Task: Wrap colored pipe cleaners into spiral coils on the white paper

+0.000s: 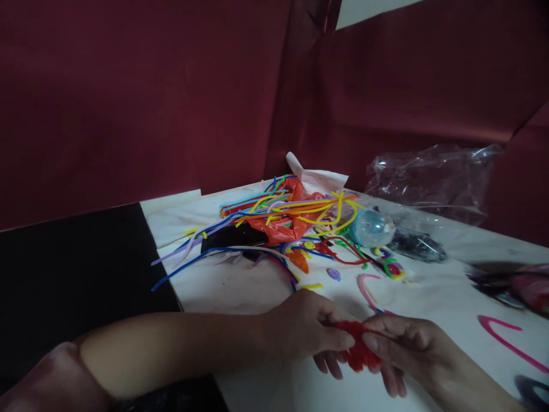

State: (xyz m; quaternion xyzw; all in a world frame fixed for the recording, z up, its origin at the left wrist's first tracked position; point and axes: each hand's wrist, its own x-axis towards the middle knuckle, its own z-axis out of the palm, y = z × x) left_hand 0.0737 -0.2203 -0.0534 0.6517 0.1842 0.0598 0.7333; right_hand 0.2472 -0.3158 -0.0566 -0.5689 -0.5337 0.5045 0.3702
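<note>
The 2 hands meet low in the view, over the near part of the white surface (244, 294). The left hand (306, 326) grips the left end of a red fuzzy piece (359, 342) between thumb and fingers; the right hand (422, 346) pinches its right end the same way, with its lower fingers hanging loosely below. The red piece spans the gap between the 2 thumbs.

To the right of the right hand lies a bent pink strip (510, 341). Just beyond the hands are a curled pink strip (363, 290), a short yellow piece (311, 286) and a purple disc (333, 274).

Farther in, an orange cone-like piece (299, 260) lies at the near edge of a tangle of colored strips (253, 212), in blue, yellow, lilac, green and red. Some cross a crumpled orange-red plastic bag (281, 232). Right of the tangle sit a clear rounded container (374, 228) and a dark item in shiny plastic (418, 245).

Behind the tangle is a partly rolled white sheet (319, 178); at the far right, a clear plastic bag (433, 180) stands against the dark red backdrop (141, 103). A black surface (77, 280) lies at the left.
</note>
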